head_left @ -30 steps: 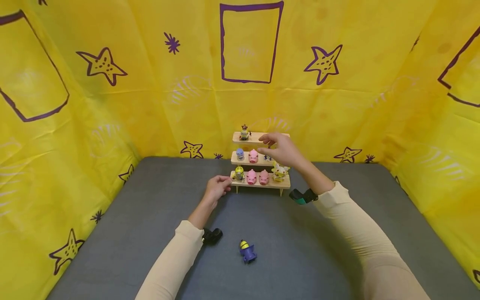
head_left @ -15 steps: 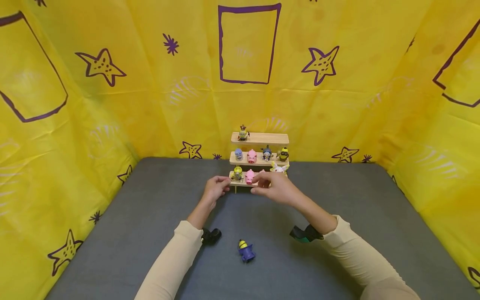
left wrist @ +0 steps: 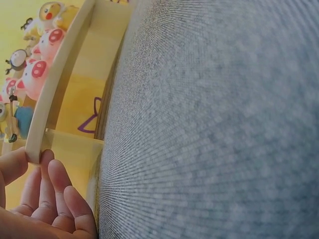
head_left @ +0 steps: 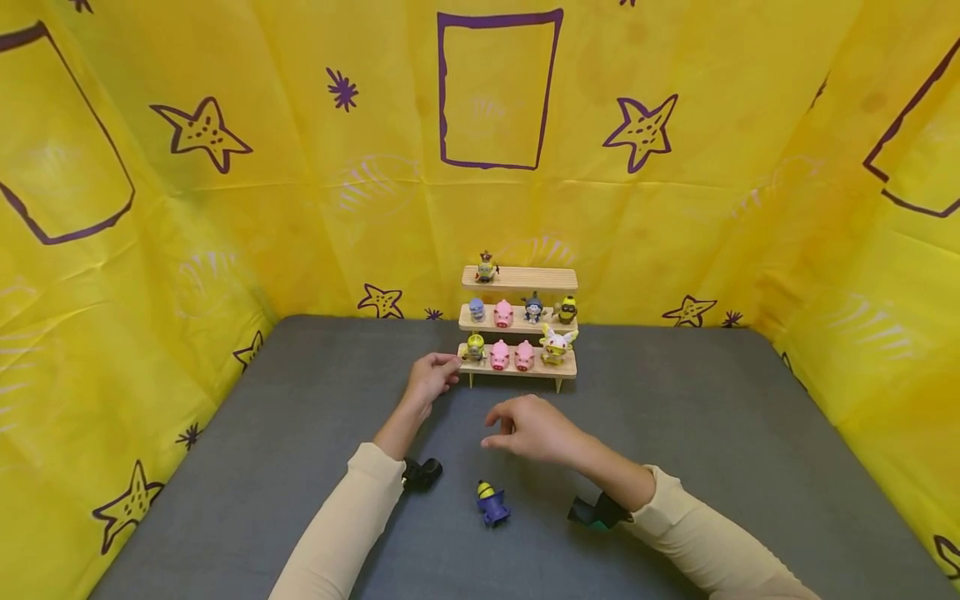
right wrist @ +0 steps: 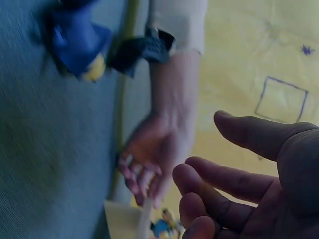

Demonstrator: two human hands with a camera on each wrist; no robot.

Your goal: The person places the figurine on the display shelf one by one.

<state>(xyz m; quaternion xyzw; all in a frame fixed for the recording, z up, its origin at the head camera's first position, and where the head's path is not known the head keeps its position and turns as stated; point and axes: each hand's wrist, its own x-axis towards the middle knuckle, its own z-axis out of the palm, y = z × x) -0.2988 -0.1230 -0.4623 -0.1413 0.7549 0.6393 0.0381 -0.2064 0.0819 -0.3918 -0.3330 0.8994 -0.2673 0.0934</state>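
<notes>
A three-tier wooden display shelf (head_left: 525,372) stands at the back of the table. My left hand (head_left: 433,377) pinches the left end of its lowest board, thumb above and fingertips (left wrist: 47,155) beneath. Over the table in front of the shelf hangs my right hand (head_left: 534,429), fingers bent and apart, holding nothing. Nearest to it, a small yellow and blue toy figure (head_left: 492,504) lies on its side on the grey cloth. In the right wrist view that blue figure (right wrist: 79,37) is blurred at the upper left.
On the lowest board sit a goggled yellow figure (head_left: 475,347), two pink pigs (head_left: 500,356) and a white-eared yellow figure (head_left: 556,345). Several figures, another pig (head_left: 503,313) among them, fill the middle board. A crowned figure (head_left: 486,267) stands at the top left. Yellow cloth walls (head_left: 300,233) enclose the table.
My right hand has come down from the middle board, past the lowest one, toward me over the table. A yellow-headed figure now shows at the middle board's right end. My left hand stays put.
</notes>
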